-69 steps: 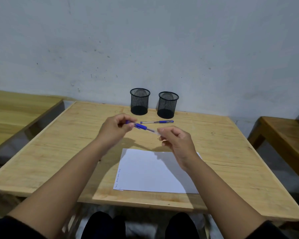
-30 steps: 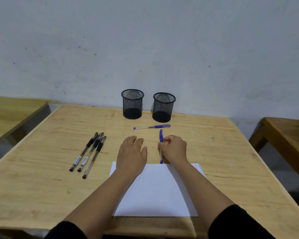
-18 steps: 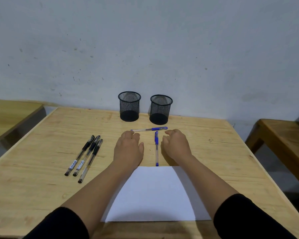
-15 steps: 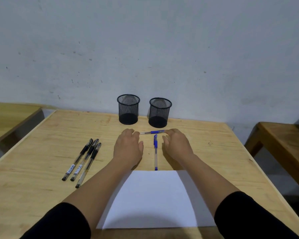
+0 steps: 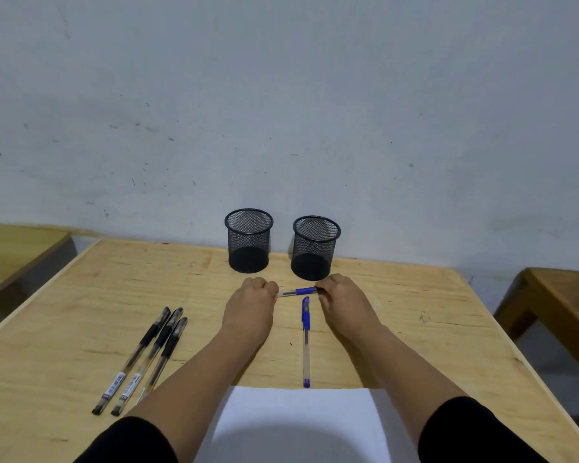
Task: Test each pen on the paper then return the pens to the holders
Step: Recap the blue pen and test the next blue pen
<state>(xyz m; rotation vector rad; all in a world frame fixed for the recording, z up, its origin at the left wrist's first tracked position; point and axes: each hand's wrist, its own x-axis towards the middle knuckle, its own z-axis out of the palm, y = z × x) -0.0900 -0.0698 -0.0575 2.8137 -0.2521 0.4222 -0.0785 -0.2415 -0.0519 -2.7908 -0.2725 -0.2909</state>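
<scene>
Two black mesh holders, the left holder (image 5: 248, 240) and the right holder (image 5: 316, 247), stand empty at the back of the table. Just in front of them a blue pen (image 5: 298, 291) lies crosswise; my left hand (image 5: 250, 304) pinches its clear end and my right hand (image 5: 344, 300) pinches its blue cap end. A second blue pen (image 5: 306, 340) lies lengthwise between my forearms, untouched. Three black pens (image 5: 144, 357) lie side by side at the left. The white paper (image 5: 298, 426) lies near the front edge.
The wooden table (image 5: 415, 329) reaches back to a grey wall. Another wooden surface (image 5: 10, 252) stands at the left and a wooden bench (image 5: 565, 302) at the right, each across a gap.
The blue pen I held a second ago now lies on the table above the paper. Both hands moved forward and closed on the ends of the crosswise blue pen.
</scene>
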